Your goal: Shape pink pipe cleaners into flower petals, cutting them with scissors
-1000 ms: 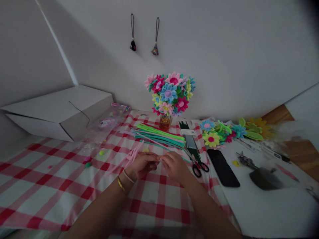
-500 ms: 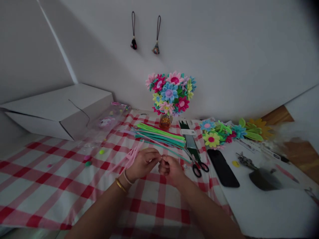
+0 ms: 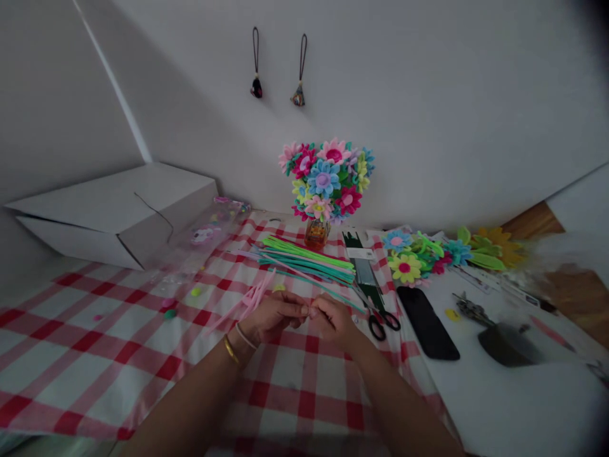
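My left hand (image 3: 280, 315) and my right hand (image 3: 332, 318) meet fingertip to fingertip over the checked cloth (image 3: 278, 393). Both are closed in a pinch; whatever lies between the fingers is too small or hidden to name. Pink pipe cleaners (image 3: 251, 297) lie just left of my left hand. Beyond the hands is a bundle of green and teal pipe cleaners (image 3: 309, 260). Scissors with black handles (image 3: 378, 324) rest to the right of my right hand. A small yellow piece (image 3: 278, 288) shows behind my left hand.
A glass vase (image 3: 316, 235) holds a bouquet of fuzzy flowers (image 3: 328, 178) at the back. To the right lie a black phone (image 3: 427, 322) and loose pipe-cleaner flowers (image 3: 406, 268). A white box (image 3: 118, 209) stands at left beside a clear plastic bag (image 3: 200, 235) and small pompoms (image 3: 170, 313).
My right hand has turned, its fingers now pointing more toward my left hand. My left fingers have dropped slightly. The view has shifted a little; the things on the table stay put.
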The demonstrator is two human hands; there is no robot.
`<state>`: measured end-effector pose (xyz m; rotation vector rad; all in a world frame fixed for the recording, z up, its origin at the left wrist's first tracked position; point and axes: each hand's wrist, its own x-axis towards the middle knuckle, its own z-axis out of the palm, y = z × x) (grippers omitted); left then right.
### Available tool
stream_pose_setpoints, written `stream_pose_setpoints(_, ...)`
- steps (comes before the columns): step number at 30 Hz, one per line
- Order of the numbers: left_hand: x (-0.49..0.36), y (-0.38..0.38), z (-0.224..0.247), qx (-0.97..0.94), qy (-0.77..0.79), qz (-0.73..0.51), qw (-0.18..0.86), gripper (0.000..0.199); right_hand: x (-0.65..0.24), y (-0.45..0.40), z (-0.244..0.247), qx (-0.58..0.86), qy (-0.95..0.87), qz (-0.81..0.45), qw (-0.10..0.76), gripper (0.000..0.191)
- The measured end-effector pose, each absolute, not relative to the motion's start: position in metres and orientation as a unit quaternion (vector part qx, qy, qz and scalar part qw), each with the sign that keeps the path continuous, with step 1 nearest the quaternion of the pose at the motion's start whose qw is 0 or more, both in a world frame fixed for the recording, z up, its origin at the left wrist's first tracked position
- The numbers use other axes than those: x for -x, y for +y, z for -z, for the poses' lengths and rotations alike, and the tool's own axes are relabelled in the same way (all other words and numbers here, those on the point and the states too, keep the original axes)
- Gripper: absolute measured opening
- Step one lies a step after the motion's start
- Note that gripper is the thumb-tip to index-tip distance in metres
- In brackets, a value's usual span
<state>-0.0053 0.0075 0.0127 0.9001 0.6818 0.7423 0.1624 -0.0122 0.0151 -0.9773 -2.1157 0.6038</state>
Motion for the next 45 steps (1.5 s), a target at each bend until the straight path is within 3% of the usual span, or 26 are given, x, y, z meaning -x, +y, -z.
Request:
stream_pose_setpoints(4, 0.005, 0.006, -0.018, -0.546, 0.357, -0.408, 0.639, 0.016, -0.147, -0.01, -0.002, 0.422, -0.634, -0.462, 0.455, 0.022)
stream_pose_setpoints(7, 0.004, 0.006, -0.019, -0.572, 0.369, -0.47, 0.562, 0.015, -0.141, -0.006, 0.004, 0.417, -0.529, -0.547, 0.497, 0.021)
stream_pose_setpoints(12, 0.006, 0.011, -0.013, -0.444, 0.343, -0.459, 0.689, 0.017, -0.15, -0.001, -0.003, 0.439, -0.566, -0.492, 0.495, 0.019)
stream_pose_setpoints(20, 0.003, 0.012, -0.01, -0.468, 0.352, -0.485, 0.649, 0.015, -0.151, -0.001, -0.004, 0.425, -0.528, -0.524, 0.516, 0.017)
stream_pose_setpoints(26, 0.004, 0.013, -0.006, -0.394, 0.32, -0.483, 0.714, 0.013, -0.151, 0.001, -0.001, 0.425, -0.474, -0.554, 0.536, 0.011)
stream_pose_setpoints(34, 0.001, 0.008, -0.011, -0.328, 0.246, -0.455, 0.79, 0.011, -0.148, 0.001, 0.007, 0.323, -0.476, -0.618, 0.536, 0.01)
stream_pose_setpoints(39, -0.005, 0.009, -0.006, -0.335, 0.312, -0.504, 0.733, 0.013, -0.146, 0.004, 0.012, 0.348, -0.452, -0.599, 0.562, 0.012)
stream_pose_setpoints(45, -0.006, 0.011, -0.002, -0.414, 0.365, -0.525, 0.648, 0.017, -0.148, 0.004, 0.009, 0.36, -0.448, -0.622, 0.532, 0.012)
